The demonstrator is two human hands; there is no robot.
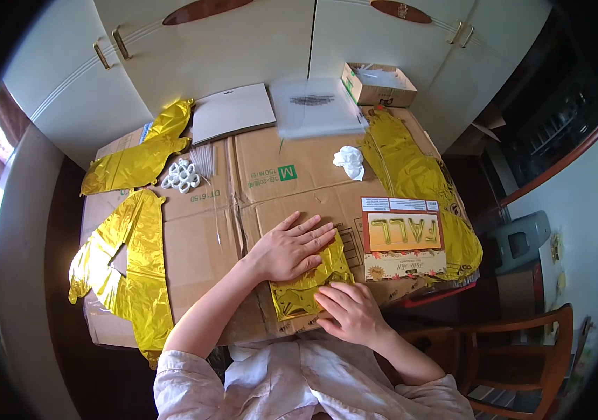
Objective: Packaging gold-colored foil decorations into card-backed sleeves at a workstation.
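Note:
A folded gold foil balloon (295, 297) lies as a flat, wrinkled packet on the cardboard near the front edge. My left hand (288, 250) rests palm down across its upper part, fingers stretched out and slightly apart. At the packet's lower right, my right hand (351, 311) presses on the foil with its fingers extended and the thumb apart. Both hands hide part of the packet. Just to the right lies a printed cardboard header card (404, 238) picturing gold letter balloons. To the left, an unfolded gold letter-shaped balloon (146, 262) hangs over the table's near edge.
Flattened cardboard (257, 210) covers the table. More gold foil balloons (131, 164) lie at the far left, with a foil pile (411, 168) along the right. White rings (182, 176), crumpled tissue (349, 162), white cards (234, 112), clear bags (316, 112) and a small box (379, 91) stand behind.

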